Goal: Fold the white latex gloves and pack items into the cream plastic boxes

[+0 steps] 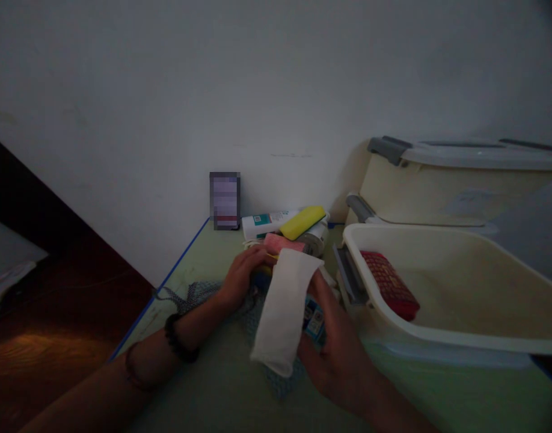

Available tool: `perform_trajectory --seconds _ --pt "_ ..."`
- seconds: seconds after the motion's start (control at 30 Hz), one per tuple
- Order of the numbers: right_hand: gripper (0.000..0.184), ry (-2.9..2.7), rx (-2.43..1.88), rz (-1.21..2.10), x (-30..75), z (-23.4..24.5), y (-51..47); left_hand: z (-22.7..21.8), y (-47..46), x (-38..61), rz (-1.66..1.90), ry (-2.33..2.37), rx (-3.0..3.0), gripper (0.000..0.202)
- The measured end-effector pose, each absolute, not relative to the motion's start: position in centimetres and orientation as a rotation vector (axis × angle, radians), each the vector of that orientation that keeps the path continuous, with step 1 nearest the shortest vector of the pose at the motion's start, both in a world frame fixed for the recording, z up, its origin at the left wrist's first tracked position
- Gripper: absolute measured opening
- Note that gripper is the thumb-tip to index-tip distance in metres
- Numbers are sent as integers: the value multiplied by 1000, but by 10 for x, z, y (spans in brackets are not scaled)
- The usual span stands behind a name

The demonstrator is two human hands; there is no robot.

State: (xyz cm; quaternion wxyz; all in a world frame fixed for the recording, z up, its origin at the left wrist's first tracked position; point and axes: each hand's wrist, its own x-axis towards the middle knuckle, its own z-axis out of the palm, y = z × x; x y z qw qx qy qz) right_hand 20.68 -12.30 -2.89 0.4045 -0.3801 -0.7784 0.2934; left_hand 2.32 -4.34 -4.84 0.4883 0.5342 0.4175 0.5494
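Note:
A folded white cloth (282,310) hangs lengthwise in front of me, with my right hand (332,343) closed on its right edge, the thumb low and the fingers higher up. To its left, my left hand (240,279) has its fingers together and curled at the pile's edge by the cloth's upper end. What those fingers hold, if anything, is hidden. Beneath the cloth lie a grey-blue net-like fabric (280,385) and a dark blue printed packet (314,319). A pink cloth roll (282,243) sits just beyond the white cloth's upper end.
A yellow sponge (303,222) rests on a white bottle (258,227) near the wall. A phone (225,201) leans upright there. To the right, an open cream bin (442,334) contains a red patterned bundle (391,285); its lid (438,195) stands behind. The table's blue edge (163,285) runs left.

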Motion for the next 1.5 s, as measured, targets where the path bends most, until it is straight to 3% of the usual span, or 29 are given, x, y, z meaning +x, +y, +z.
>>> perform_trajectory --seconds 0.07,0.43,0.63,0.77,0.97,1.1,1.3,1.5 --pt "70 -1949 -973 763 206 -25 -121 -47 -49 26 1290 977 1345 14" --pt "51 -1993 -1083 771 207 -23 -118 -47 -56 25 1215 860 1674 36" --pt "44 -2024 -1152 743 205 -22 -117 -45 -56 29 1228 895 1727 20" --pt "35 -1901 -1124 783 206 -20 -115 -47 -56 30 1231 921 1718 24" --pt "39 -1940 -1123 785 206 -18 -115 -51 -54 30 1296 910 1703 32" --pt "40 -1977 -1154 757 205 -21 -116 -51 -55 31 1325 924 1702 17" --pt "42 -2019 -1169 708 203 -17 -110 -40 -58 34 1439 1017 1666 15" --pt "33 -1755 -1092 701 165 5 -80 -38 -18 34 1484 1044 1589 21"
